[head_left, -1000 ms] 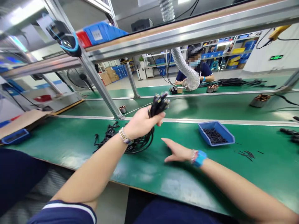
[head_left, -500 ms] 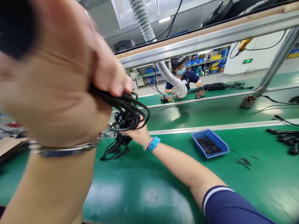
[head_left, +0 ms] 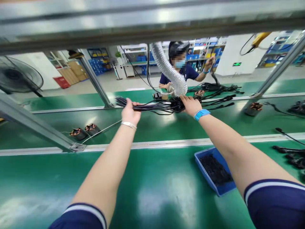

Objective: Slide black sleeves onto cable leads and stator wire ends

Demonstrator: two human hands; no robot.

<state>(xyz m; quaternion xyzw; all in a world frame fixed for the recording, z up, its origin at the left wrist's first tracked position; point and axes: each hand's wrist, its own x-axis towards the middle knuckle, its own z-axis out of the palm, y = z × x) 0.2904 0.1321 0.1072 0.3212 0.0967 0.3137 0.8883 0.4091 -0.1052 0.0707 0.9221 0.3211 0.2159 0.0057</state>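
Observation:
A long bundle of black cables point(head_left: 157, 107) is stretched sideways between my hands, over the middle strip of the green bench. My left hand point(head_left: 131, 112) is closed round its left part, and the loose cable ends stick out to the left. Around the thicker, looped right part, my right hand point(head_left: 190, 105) is closed, fingers on top. More cable lengths with connector ends spread out to the right of it. A blue tray point(head_left: 215, 171) of small black pieces sits below my right forearm.
Copper-wound parts point(head_left: 92, 128) stand at left, another point(head_left: 254, 109) at right. Metal posts point(head_left: 95, 79) and a rail point(head_left: 152, 25) frame the bench. A silver duct point(head_left: 169, 68) hangs centrally. Black cables point(head_left: 295, 156) lie far right. A masked person point(head_left: 178, 68) sits opposite.
My left hand has moved from close to the camera out over the bench. The cable bundle is now stretched out across the far strip, and my right hand is farther right. The view has shifted.

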